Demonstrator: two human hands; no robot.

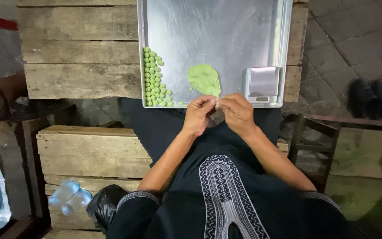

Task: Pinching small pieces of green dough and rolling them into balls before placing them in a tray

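— Fingertips met right at the near rim of the metal tray [226, 26], didn't they?

— They did. Left hand [198, 116] and right hand [238, 114] were pinched together on a small pale bit, too hidden to name. Both grips were nearly closed around it.

— And the green dough [204, 79]?

— Flat, just beyond the grips, long axis running away from them, nearer the left. Rolled green balls [154, 79] sat farther left; a small scale [263, 84] lay just beyond the right hand.
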